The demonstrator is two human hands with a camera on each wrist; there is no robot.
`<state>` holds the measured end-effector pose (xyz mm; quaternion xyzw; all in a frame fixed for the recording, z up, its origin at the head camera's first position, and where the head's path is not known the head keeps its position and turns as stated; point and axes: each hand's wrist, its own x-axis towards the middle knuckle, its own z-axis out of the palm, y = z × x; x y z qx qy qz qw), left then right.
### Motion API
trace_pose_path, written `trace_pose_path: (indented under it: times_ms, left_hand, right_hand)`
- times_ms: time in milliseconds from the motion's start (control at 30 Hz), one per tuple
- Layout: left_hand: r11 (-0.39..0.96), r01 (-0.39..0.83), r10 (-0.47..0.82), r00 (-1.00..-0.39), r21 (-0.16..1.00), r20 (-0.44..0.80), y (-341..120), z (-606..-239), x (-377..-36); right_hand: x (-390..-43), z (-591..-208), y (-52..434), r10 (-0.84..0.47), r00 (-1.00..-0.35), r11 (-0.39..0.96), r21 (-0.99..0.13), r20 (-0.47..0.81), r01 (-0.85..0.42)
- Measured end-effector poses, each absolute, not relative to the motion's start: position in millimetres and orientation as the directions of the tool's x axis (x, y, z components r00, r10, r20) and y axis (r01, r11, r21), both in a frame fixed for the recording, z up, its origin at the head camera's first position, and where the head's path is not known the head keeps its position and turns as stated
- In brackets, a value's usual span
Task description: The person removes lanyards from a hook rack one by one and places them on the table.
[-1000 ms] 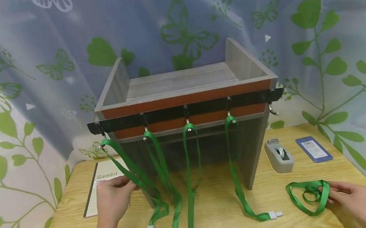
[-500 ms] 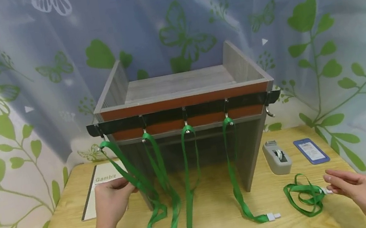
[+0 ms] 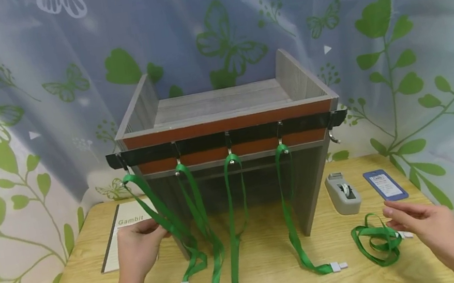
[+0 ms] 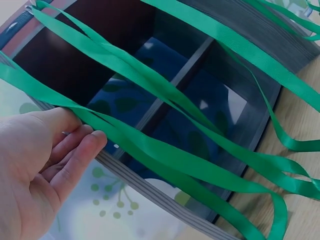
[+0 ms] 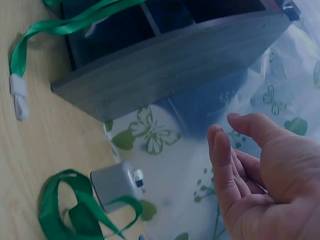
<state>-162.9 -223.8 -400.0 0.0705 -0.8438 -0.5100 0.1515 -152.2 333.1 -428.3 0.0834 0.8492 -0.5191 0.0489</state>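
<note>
Several green lanyards hang by their loops from a dark hook rail (image 3: 209, 142), their white clips lying on the table. My left hand (image 3: 139, 247) pinches the strap of the leftmost lanyard (image 4: 150, 145) between thumb and fingers, partway down its length. On the table at the right lies a loosely coiled green lanyard (image 3: 393, 240) with a white clip (image 3: 406, 234). Just above that clip, partly covering it in the head view, my right hand (image 3: 425, 219) hovers with relaxed fingers. In the right wrist view, nothing shows between its thumb and fingertips.
The rail is fixed across the front of a grey wooden shelf (image 3: 221, 101). A notebook (image 3: 131, 209) lies behind my left hand. A grey tape dispenser (image 3: 346, 199) and a blue card holder (image 3: 385, 185) are at the right. Another hook (image 3: 334, 136) sits at the rail's right end.
My right hand has let go of the coiled lanyard, drawn away to the right, then come back left and up above the clip. My left hand stays on its strap.
</note>
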Motion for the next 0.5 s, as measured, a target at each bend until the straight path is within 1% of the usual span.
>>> trace_pose_path:
  times_ms: [133, 333, 500]
  left_hand:
    - [0.478, 0.033, -0.257, -0.95, 0.878, 0.176, -225, -399, -162]
    - [0.51, 0.043, -0.249, -0.949, 0.859, 0.195, -227, -393, -162]
    - [0.512, 0.032, -0.248, -0.951, 0.858, 0.183, -225, -394, -162]
  right_hand:
    - [-155, -421, 323, 0.084, -0.992, 0.475, -0.871, -0.099, 0.127]
    - [-159, -411, 308, 0.028, -1.0, 0.468, -0.883, -0.002, 0.015]
    - [-158, -406, 295, -0.001, -0.999, 0.467, -0.884, 0.036, -0.032]
